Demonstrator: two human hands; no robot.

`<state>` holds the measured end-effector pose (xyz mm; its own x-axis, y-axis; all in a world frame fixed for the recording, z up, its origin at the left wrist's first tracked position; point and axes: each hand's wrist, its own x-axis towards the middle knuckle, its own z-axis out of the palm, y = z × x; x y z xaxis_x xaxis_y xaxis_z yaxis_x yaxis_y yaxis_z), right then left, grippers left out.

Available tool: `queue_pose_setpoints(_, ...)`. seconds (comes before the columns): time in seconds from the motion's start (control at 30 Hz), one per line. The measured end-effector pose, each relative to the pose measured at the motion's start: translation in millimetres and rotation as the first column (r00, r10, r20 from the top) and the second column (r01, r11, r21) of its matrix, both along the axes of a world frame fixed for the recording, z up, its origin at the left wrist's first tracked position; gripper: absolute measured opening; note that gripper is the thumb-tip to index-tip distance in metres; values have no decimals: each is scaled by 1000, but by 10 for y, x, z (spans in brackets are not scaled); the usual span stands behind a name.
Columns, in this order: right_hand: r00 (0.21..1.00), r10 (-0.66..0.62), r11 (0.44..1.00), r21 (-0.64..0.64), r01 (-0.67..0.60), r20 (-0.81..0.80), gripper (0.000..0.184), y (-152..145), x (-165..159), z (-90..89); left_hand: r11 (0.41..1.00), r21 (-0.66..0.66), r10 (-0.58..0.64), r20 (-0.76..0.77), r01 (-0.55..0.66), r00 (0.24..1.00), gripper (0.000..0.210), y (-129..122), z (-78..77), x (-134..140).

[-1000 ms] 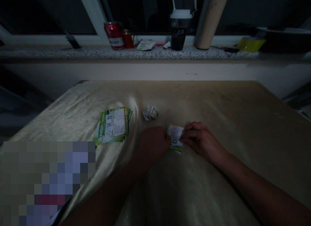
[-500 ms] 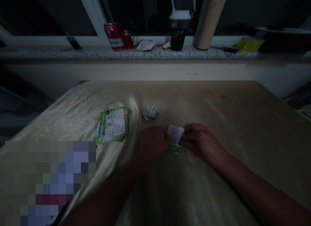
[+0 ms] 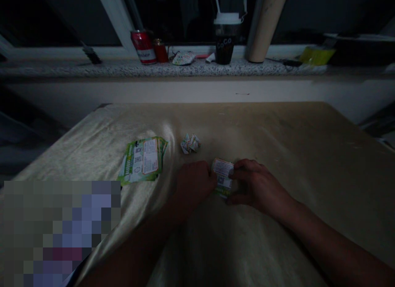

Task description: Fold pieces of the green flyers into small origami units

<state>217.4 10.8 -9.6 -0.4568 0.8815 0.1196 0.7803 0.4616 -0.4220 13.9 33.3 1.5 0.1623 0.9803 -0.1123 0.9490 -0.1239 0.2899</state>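
A small folded paper leaflet (image 3: 222, 171), printed with text, a code square and a green strip, lies on the cloth between my hands. My left hand (image 3: 196, 179) is closed at its left edge, with the fingertips partly hidden in shadow. From the other side, my right hand (image 3: 257, 182) grips the leaflet, its fingers at the right edge and the thumb by the lower corner. Just beyond my left hand sits a folded paper piece (image 3: 190, 143) with pointed flaps. Further left is a loose stack of green-and-white leaflets (image 3: 143, 160), slightly fanned.
A shiny beige cloth (image 3: 277, 134) covers the table. Behind it, the speckled windowsill (image 3: 191, 71) carries a red can (image 3: 143, 47), a small red container (image 3: 160, 51), a dark lidded cup (image 3: 224, 42) and a cardboard tube (image 3: 266, 27). The lower left is blurred out.
My right thumb has moved down and away from its fingers to the leaflet's lower corner. The leaflet's green lower part looks flatter. My left hand stays in place.
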Motion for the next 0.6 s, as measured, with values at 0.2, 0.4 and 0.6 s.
queue_pose_setpoints(0.2, 971, -6, 997, -73, -12, -240, 31, 73, 38, -7, 1000, 16, -5, -2, 5, 1000, 31, -13, -12, 2)
queue_pose_setpoints(0.4, 966, -18, 1000, -27, 11, -258, 11, 116, 66, -8, 999, 35, -12, -2, 12, 1000, 34, -22, -36, -8)
queue_pose_setpoints(0.6, 997, 5, 994, 112, -13, 71, 13, -6, -7, 26, 998, 61, -7, -5, 8, 1000, 32, -55, -32, 10)
